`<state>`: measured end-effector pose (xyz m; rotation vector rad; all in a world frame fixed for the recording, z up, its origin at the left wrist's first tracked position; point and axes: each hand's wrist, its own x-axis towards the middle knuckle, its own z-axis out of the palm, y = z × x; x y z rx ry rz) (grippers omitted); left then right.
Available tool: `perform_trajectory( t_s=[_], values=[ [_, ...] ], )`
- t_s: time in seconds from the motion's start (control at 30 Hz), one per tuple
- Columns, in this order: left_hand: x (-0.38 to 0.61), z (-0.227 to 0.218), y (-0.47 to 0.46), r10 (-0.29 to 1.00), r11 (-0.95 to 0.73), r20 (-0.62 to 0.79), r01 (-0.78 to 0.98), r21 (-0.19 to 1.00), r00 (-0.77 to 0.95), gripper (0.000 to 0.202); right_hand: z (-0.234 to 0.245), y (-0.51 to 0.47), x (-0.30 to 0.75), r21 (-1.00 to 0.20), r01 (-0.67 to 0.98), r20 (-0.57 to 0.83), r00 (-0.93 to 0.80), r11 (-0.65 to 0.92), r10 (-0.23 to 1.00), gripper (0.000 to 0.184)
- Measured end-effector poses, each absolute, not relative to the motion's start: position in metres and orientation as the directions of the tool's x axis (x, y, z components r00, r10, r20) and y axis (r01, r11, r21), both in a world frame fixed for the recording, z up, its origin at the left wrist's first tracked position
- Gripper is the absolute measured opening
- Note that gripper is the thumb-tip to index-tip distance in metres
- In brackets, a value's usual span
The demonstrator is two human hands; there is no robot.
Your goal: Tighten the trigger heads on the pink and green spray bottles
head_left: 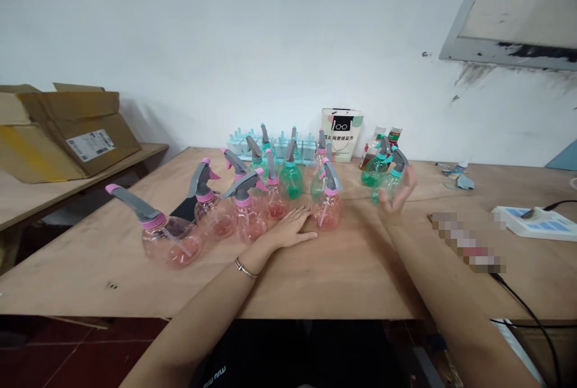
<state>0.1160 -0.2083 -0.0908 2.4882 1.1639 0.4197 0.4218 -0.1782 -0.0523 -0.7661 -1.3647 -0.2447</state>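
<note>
My left hand (292,228) lies flat on the wooden table with its fingers stretched out. Its fingertips are between a pink spray bottle (276,203) and another pink spray bottle (327,210). At the right, my right hand (399,198) is raised with thumb and fingers apart, beside a green spray bottle (391,180) that it partly hides; whether it touches the bottle I cannot tell. Close behind stands a second green spray bottle (374,170). More pink spray bottles stand to the left, among them a large one (174,243). All have grey trigger heads.
Behind the bottles are a light blue ice-pop mold set (309,150), a paper bag (341,135) and glass bottles with red caps (393,135). On the right lie a blurred-out flat object (464,242) with a cable and a white device (536,222). A cardboard box (67,132) stands left.
</note>
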Motion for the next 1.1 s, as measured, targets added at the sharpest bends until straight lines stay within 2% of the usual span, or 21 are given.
perform_trajectory(
  t_s=[0.03,0.1,0.17,0.33,0.47,0.6,0.73,0.9,1.0,1.1],
  values=[
    [0.116,-0.091,-0.208,0.779,-0.596,0.117,0.67,0.444,0.616,0.08,-0.051,-0.182,0.406,-0.357,0.53,0.931,0.133,0.769,0.341,0.071],
    [0.115,-0.092,-0.209,0.781,-0.593,0.137,0.654,0.47,0.609,0.083,-0.047,-0.184,0.374,-0.506,0.387,0.835,-0.002,0.771,0.55,0.067],
    [0.115,-0.092,-0.211,0.784,-0.586,0.181,0.61,0.533,0.594,0.087,-0.041,-0.182,0.348,-0.646,0.262,0.73,-0.066,0.717,0.681,0.066],
    [0.127,-0.092,-0.214,0.809,-0.543,0.334,0.397,0.74,0.484,0.095,-0.029,-0.172,0.324,-0.824,0.025,0.547,-0.225,0.566,0.807,0.054],
    [0.14,-0.091,-0.214,0.817,-0.515,0.328,0.345,0.785,0.475,0.104,-0.027,-0.176,0.324,-0.887,-0.026,0.437,-0.368,0.46,0.821,0.058],
    [0.141,-0.085,-0.218,0.794,-0.514,0.357,0.23,0.826,0.492,0.094,-0.019,-0.184,0.323,-0.884,-0.022,0.411,-0.51,0.467,0.755,0.067],
    [0.134,-0.079,-0.225,0.771,-0.572,0.418,0.234,0.786,0.481,0.088,-0.002,-0.19,0.322,-0.86,-0.039,0.428,-0.599,0.509,0.676,0.071],
    [0.135,-0.075,-0.233,0.791,-0.593,0.478,0.285,0.753,0.382,0.09,0.019,-0.201,0.315,-0.832,0.035,0.426,-0.598,0.554,0.679,0.064],
    [0.14,-0.075,-0.235,0.817,-0.576,0.504,0.352,0.737,0.281,0.089,0.024,-0.21,0.303,-0.823,0.124,0.42,-0.525,0.555,0.74,0.053],
    [0.137,-0.075,-0.233,0.799,-0.6,0.523,0.355,0.717,0.296,0.092,0.022,-0.215,0.295,-0.825,0.127,0.454,-0.428,0.55,0.781,0.046]
  ],
)
